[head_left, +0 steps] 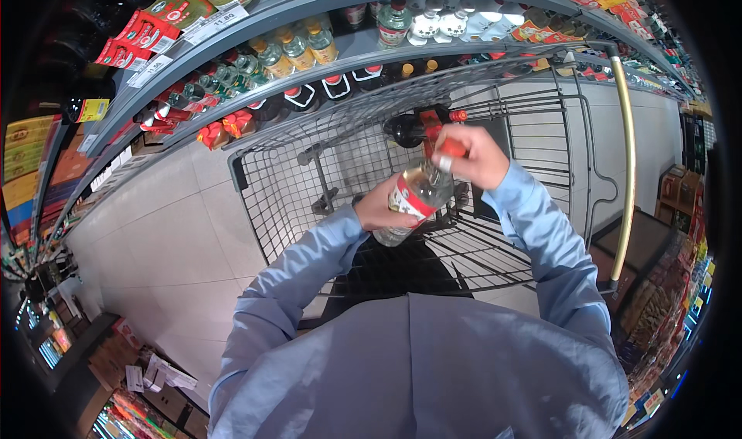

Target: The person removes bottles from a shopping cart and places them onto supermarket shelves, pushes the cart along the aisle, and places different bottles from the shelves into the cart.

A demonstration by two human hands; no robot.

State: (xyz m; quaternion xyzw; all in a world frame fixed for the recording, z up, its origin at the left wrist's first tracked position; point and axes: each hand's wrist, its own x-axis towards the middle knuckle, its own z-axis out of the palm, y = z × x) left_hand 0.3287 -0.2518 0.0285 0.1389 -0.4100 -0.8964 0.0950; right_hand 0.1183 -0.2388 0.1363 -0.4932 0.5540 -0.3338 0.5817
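**op_far:** Head view, looking straight down. My left hand (pixel 380 211) has its fingers wrapped round the lower body of a clear bottle (pixel 413 199) with a red and white label. My right hand (pixel 473 157) is clenched over the red cap (pixel 450 150) at the top. The bottle sits tilted between both hands, above the wire basket of the shopping cart (pixel 309 176), not touching it.

**shelf_lurker:** How do you reckon it handles? Glass or plastic?

**op_far:** Can't tell from here. It's see-through with clear liquid inside and looks fairly full, so I'd guess some weight for its size. The smooth wall is probably slick, and if it's glass a drop onto the tiled floor (pixel 170 238) would be bad news.

**shelf_lurker:** So where would you grab it?

**op_far:** Round the labelled middle, where paper gives more bite than the bare wall, with the other hand at the neck under the cap. Pretty much where my hands are. Holding by the cap alone seems risky to me. One dark bottle (pixel 413 127) lies in the cart already, just beyond my hands, and the shelf (pixel 255 22) of bottles runs behind.
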